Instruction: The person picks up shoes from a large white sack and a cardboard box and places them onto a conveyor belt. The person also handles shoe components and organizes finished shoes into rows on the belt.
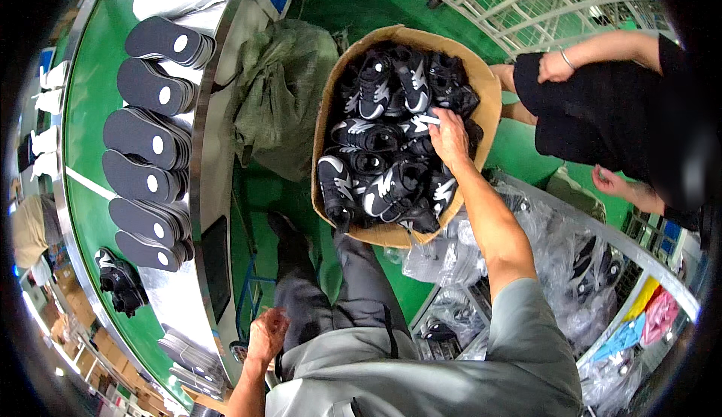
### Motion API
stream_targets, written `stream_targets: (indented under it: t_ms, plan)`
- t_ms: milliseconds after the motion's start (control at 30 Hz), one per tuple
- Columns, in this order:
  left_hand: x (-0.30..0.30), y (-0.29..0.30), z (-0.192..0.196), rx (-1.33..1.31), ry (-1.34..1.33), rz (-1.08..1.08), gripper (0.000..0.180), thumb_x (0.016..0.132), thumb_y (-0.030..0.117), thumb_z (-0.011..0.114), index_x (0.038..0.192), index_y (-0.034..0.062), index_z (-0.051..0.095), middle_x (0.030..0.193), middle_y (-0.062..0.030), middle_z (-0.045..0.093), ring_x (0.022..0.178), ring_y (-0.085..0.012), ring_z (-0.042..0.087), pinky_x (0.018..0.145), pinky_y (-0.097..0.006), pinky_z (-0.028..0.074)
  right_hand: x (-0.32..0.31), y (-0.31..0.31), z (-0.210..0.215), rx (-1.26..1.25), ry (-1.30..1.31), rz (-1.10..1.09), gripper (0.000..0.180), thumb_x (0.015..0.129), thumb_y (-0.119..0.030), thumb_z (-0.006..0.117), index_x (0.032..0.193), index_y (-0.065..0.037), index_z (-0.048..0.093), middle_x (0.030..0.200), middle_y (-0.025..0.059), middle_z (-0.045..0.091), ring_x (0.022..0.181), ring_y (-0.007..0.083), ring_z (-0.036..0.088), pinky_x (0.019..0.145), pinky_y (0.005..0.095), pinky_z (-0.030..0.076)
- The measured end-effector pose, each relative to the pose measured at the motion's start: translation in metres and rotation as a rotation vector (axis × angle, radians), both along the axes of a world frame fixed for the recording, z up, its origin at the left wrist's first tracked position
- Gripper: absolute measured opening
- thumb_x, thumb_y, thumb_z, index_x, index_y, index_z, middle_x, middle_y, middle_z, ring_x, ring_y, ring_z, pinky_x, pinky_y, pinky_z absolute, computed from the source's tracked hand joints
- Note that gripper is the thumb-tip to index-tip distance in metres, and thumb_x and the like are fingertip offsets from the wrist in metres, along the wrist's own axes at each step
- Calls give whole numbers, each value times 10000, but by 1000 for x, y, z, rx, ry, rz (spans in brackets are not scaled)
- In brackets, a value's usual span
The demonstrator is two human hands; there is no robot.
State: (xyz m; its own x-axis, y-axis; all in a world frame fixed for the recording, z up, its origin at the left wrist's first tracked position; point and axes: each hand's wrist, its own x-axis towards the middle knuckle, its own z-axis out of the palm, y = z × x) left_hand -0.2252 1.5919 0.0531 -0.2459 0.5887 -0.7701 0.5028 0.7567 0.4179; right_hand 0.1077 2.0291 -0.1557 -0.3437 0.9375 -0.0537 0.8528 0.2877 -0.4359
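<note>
A large open cardboard box [489,109] in front of me is heaped with black sneakers [391,188] that have white and grey zigzag trim. My right hand [450,140] reaches into it from the right. Its thumb and fingers close on a white-trimmed part of one sneaker [418,125] near the middle of the heap; the fingertips are partly hidden. Low beside my left thigh hangs my left hand [268,334], empty, its fingers loosely bent and a little apart.
On the left, a green-topped bench [86,146] with a metal edge bears stacks of black insoles [147,131] and a pair of black sneakers [120,282]. A green woven sack [282,94] adjoins the box. At right are a rack [602,229] of plastic-wrapped goods and a person in black [594,109].
</note>
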Motion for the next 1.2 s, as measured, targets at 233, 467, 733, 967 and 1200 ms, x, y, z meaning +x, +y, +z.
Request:
stream_targets:
  t_ms: [233, 467, 733, 967, 1200]
  plan:
    - [17, -39, -18, -85, -59, 172, 253, 855, 122, 687, 1078, 7, 663, 850, -170, 699, 743, -280, 685, 704, -363, 548, -88, 104, -36, 23, -216, 262, 496, 788, -5, 599, 1278, -27, 522, 1235, 171, 607, 1199, 351, 517, 1020, 435, 443]
    - [36, -65, -43, -205, -39, 291, 279, 841, 150, 706, 1075, 1, 674, 848, -176, 705, 765, -287, 693, 715, -368, 542, -94, 147, -47, -22, -369, 405, 566, 723, -46, 708, 1252, -35, 508, 1077, 189, 654, 1117, 366, 554, 917, 475, 447]
    - [37, -38, -43, -205, -112, 307, 272, 855, 150, 697, 1078, -4, 675, 840, -172, 704, 747, -251, 690, 696, -351, 544, -75, 130, -26, -129, -282, 391, 674, 773, -117, 756, 1349, -61, 411, 1083, 223, 642, 1051, 397, 601, 928, 482, 452]
    - [33, -30, -40, -178, -87, 385, 243, 871, 131, 680, 1077, 2, 678, 815, -135, 699, 725, -205, 671, 706, -334, 537, -144, 115, -24, 252, -337, 717, 370, 849, -162, 606, 1218, -152, 613, 1040, 100, 655, 1051, 314, 582, 882, 431, 466]
    - [38, -36, -49, -159, -62, 369, 262, 870, 157, 681, 1091, 17, 683, 897, -166, 706, 754, -251, 681, 717, -358, 542, -209, 92, -49, -132, -785, 699, 515, 741, -408, 773, 1210, -222, 668, 1070, 127, 688, 1068, 313, 591, 908, 446, 395]
